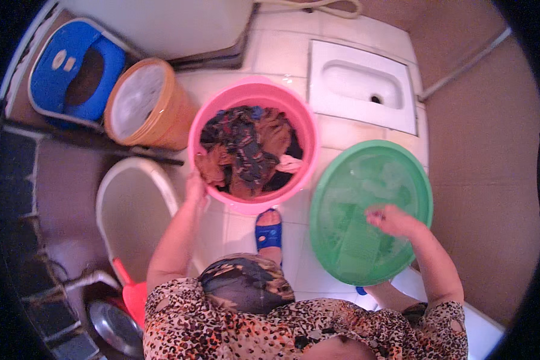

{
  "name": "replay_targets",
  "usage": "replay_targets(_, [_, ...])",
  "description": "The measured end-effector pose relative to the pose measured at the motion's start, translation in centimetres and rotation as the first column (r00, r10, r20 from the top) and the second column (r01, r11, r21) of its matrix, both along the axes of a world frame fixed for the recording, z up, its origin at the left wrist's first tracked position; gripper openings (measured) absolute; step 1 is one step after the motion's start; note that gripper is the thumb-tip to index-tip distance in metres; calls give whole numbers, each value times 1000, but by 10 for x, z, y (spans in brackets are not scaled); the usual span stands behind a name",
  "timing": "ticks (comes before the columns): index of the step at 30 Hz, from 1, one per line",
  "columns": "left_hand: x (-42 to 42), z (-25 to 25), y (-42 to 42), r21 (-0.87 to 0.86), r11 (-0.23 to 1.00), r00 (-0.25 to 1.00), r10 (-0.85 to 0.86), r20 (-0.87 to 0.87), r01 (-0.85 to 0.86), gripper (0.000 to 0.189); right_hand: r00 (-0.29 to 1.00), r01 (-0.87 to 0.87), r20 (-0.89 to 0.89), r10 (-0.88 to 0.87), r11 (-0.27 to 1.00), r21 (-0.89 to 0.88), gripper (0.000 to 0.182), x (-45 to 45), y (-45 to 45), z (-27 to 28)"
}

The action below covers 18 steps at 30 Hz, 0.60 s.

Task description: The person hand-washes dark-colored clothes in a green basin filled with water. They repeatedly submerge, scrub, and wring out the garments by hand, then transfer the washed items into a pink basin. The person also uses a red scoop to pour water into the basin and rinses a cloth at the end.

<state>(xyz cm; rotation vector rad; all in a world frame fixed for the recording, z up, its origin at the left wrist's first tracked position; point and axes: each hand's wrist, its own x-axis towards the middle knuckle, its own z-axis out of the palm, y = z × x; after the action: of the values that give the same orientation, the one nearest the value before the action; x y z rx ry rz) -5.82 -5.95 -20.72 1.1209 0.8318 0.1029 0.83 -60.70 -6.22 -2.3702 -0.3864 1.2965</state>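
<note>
A pink plastic tub (312,135) stands on the tiled floor in front of me, holding a heap of dark and brown clothes (247,148) with a pale pink piece (290,164) at its right. My left hand (196,186) grips the tub's left rim. To the right is a large green plastic basin (425,189) with cloudy liquid in it; a ribbed washboard-like panel (359,238) shows at its near side. My right hand (389,219) is over the basin, its fingers curled and blurred. Whether anything small is between them is unclear.
A white squat toilet (362,85) is set in the floor at the back right. At left are an orange bucket (177,112), a blue ring-shaped seat (49,81), a white oval tub (103,198), a red-handled item (135,297) and a metal bowl (114,326). A hose (342,11) lies at the back.
</note>
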Motion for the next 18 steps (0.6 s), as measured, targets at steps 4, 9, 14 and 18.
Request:
replay_targets(4, [-47, 12, -33, -217, 965, 983, 167, 72, -148, 57, 939, 306, 75, -335, 916, 259, 47, 59, 118, -28])
replay_targets(9, [-51, -27, -48, -58, 972, 971, 220, -89, -226, 36, 819, 351, 312, -482, 851, 391, 53, 117, 212, -92])
replay_targets(14, [-28, 20, -52, -92, 977, 981, 187, -59, -192, 36, 640, 767, -516, -569, 429, 478, 52, 157, 201, -151])
replay_targets(18, [-26, 12, -50, -108, 961, 965, 260, 45, -254, 33, 675, 729, -471, -567, 419, 541, 63, 150, 216, -126])
